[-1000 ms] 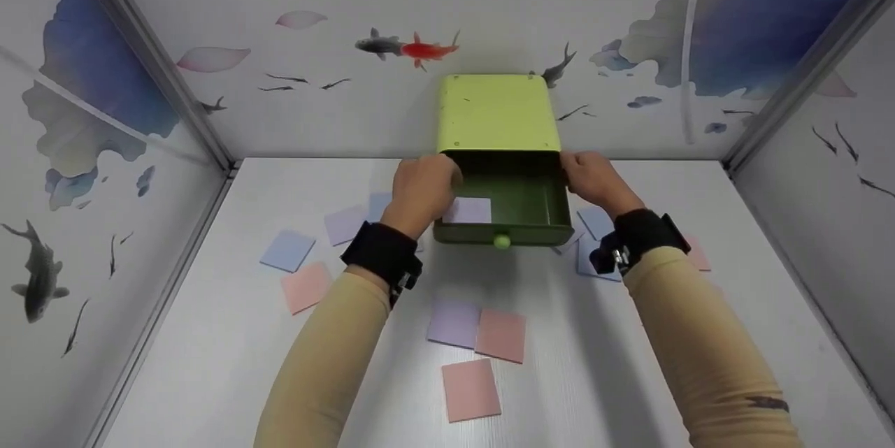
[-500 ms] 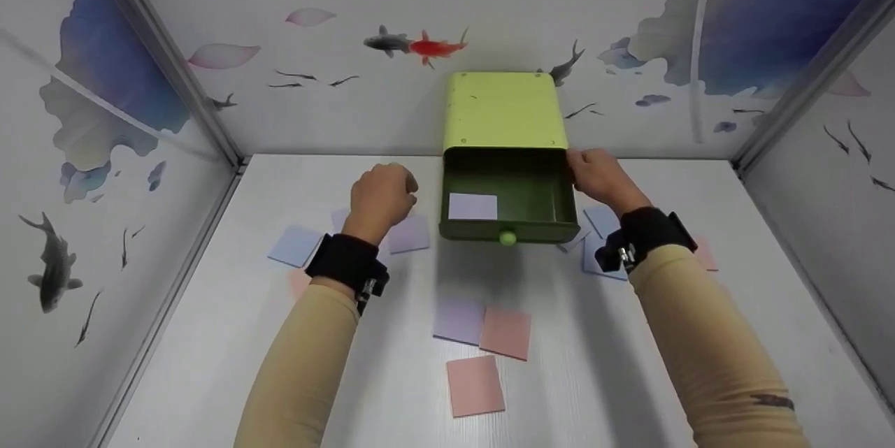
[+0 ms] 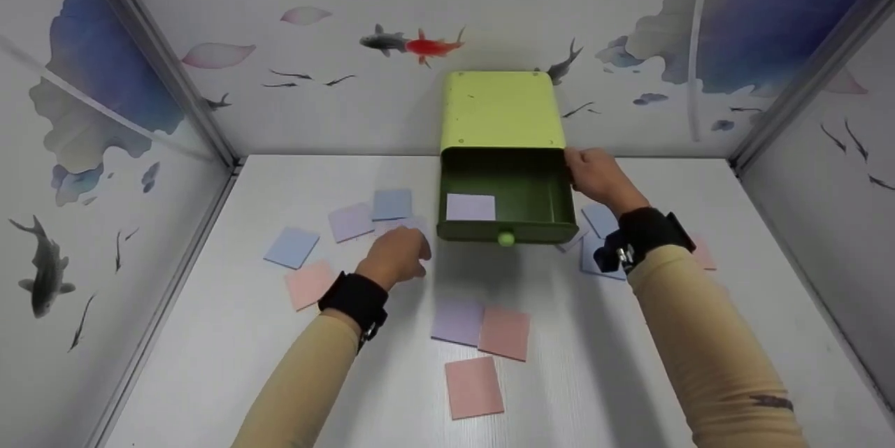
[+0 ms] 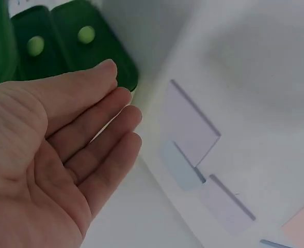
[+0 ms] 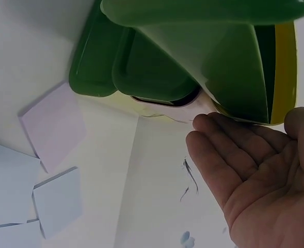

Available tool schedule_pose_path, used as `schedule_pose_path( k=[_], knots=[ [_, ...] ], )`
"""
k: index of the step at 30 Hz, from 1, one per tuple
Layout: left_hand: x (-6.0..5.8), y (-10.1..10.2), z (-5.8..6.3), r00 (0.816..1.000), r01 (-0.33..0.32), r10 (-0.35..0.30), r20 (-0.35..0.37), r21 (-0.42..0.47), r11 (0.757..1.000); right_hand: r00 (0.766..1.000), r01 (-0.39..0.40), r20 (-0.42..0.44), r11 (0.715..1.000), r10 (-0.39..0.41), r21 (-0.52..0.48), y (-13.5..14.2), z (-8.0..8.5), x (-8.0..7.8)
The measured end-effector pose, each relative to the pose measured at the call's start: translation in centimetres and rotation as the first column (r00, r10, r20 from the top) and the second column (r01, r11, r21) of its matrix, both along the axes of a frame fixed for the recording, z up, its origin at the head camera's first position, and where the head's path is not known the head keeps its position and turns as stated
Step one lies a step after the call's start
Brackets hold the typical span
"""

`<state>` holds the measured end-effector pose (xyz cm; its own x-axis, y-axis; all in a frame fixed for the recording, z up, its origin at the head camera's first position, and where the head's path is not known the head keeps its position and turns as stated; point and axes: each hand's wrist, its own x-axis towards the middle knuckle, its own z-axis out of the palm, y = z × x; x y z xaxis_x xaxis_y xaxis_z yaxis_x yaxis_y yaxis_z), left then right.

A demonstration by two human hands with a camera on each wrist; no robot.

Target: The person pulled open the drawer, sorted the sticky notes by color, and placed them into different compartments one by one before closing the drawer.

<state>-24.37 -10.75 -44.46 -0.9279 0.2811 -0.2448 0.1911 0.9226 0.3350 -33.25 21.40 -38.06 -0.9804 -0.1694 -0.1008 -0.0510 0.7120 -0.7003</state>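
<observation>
Near the back wall stands a lime-green drawer cabinet (image 3: 503, 109). Its dark green top drawer (image 3: 538, 200), with a round green knob (image 3: 506, 239), is pulled out. Inside the drawer lies a lilac square card (image 3: 470, 207). My right hand (image 3: 598, 175) rests against the cabinet's right side; in the right wrist view its extended fingers (image 5: 229, 147) touch the side near the front edge. My left hand (image 3: 397, 252) hovers left of the drawer, partly over a lilac card. It holds nothing, and its fingers (image 4: 108, 168) are nearly straight with the thumb close to them.
Blue (image 3: 291, 247), lilac (image 3: 351, 222) and pink (image 3: 311, 284) square cards lie on the white table left of the cabinet. A lilac card (image 3: 458, 321) and two pink ones (image 3: 474, 388) lie in front. Several more lie beneath the right forearm. Patterned walls enclose the table.
My left hand has left the drawer's left side, moved left, then come down toward the table in front of the cards. The right hand stays at the cabinet's side.
</observation>
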Motion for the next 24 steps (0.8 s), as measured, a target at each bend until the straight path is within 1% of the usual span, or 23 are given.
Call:
schedule_pose_path(
  k=[4, 7, 10, 14, 16, 19, 21, 24],
  knots=[
    [1.1, 1.3, -1.7, 0.996, 0.075, -0.075, 0.041, -0.003, 0.997, 1.000, 0.004, 0.013, 1.000, -0.004, 0.001, -0.1, 0.0, 0.0],
    [1.8, 2.2, -2.4, 0.991, 0.107, -0.105, 0.078, -0.024, 0.994, 1.000, 0.006, 0.016, 1.000, -0.006, 0.004, -0.1, 0.0, 0.0],
    [2.2, 2.8, -3.0, 0.985, 0.154, -0.148, 0.091, -0.066, 0.986, 1.000, 0.008, 0.014, 1.000, -0.008, 0.003, -0.1, 0.1, 0.0],
    [2.6, 3.5, -3.6, 0.970, 0.242, -0.238, 0.049, -0.128, 0.962, 1.000, 0.012, -0.002, 1.000, -0.012, 0.009, -0.1, 0.1, 0.0],
    [2.7, 3.8, -3.8, 0.958, 0.286, -0.288, 0.013, -0.166, 0.944, 1.000, 0.018, -0.011, 1.000, -0.018, 0.013, -0.1, 0.1, 0.1],
    [3.0, 4.3, -4.3, 0.935, 0.340, -0.354, -0.026, -0.226, 0.913, 1.000, 0.024, -0.001, 1.000, -0.024, 0.017, -0.1, 0.1, 0.2],
    [3.3, 4.5, -4.9, 0.926, 0.352, -0.376, -0.045, -0.262, 0.899, 1.000, 0.027, 0.005, 1.000, -0.027, 0.015, -0.2, 0.0, 0.2],
    [3.6, 4.6, -5.6, 0.924, 0.347, -0.378, -0.058, -0.286, 0.893, 0.999, 0.030, 0.010, 0.999, -0.030, 0.021, -0.3, 0.0, 0.2]
  ],
)
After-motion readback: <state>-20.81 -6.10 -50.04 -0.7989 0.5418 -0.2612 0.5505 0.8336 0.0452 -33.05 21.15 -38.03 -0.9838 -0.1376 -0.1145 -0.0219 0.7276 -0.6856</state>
